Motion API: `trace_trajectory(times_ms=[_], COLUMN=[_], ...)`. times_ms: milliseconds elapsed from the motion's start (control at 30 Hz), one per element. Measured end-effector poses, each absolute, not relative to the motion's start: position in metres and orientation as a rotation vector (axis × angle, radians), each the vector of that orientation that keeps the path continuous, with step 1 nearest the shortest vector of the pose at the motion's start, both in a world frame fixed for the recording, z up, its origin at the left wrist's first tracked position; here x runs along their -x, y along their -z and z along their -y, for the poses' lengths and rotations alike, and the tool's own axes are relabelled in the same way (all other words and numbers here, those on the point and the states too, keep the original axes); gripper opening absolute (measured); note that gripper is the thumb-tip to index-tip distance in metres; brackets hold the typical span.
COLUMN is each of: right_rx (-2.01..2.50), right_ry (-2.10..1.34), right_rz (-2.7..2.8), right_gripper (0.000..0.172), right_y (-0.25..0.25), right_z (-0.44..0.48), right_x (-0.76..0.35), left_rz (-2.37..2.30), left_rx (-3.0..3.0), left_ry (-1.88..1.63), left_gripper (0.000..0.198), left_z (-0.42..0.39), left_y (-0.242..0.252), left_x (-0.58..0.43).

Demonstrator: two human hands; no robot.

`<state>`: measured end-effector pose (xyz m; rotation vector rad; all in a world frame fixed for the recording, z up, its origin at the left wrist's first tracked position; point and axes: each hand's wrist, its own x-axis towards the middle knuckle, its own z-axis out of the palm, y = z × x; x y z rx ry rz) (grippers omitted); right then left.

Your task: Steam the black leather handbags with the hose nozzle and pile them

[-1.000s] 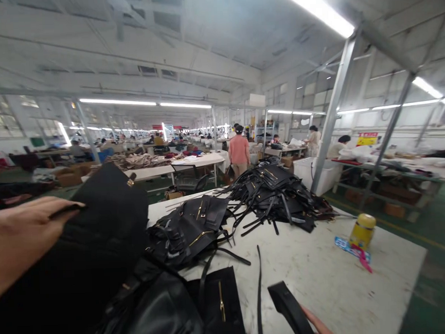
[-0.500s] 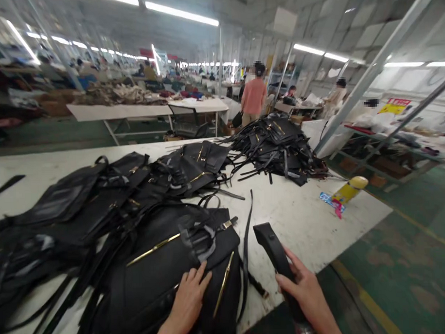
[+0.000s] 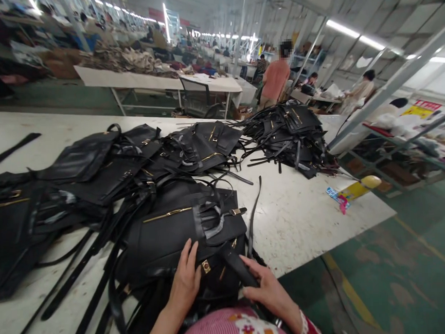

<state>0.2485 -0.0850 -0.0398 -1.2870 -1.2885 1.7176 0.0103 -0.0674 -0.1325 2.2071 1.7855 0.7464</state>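
A black leather bag with gold zips, a gold clasp and a handle partly wrapped in clear film lies before me. My left hand rests flat on its front, fingers stretched out beside the clasp. In my right hand is a black hand-held tool, its curved body gripped between thumb and fingers. The tool's front end is over the bag's lower right side, and black on black makes its tip hard to see. A loose strap lies to the bag's right.
More black bags spread leftward and along the back of the white table. Another heap of bags is at the far right. A yellow bottle lies near the right edge. A person stands beyond, back turned.
My right hand has brought the black tool left, from over the bare table onto the bag's lower right. My left hand stays on the bag front. The view has tilted down.
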Motion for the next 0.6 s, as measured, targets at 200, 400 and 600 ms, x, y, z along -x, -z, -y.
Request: trace_trajectory(times_ms=[200,400,600], right_rx=[1.252,1.212,1.238], right_ry=[-1.762,-1.771,-1.540], right_rz=[1.345,1.322,1.493], right_gripper=[0.068,0.068,0.063], right_y=[0.055,0.058,0.051], right_z=[0.077,0.058,0.018], right_x=[-0.214,-0.185,-0.153], left_rz=[-1.897,-1.782,-1.581], left_rx=[-2.244,-2.137,-2.009], left_ry=[-0.228,0.102,-0.221], left_gripper=[0.059,0.067,0.063], left_z=[0.094,0.093,0.097], left_y=[0.130,0.103,0.085], left_x=[-0.015,-0.017,-0.008])
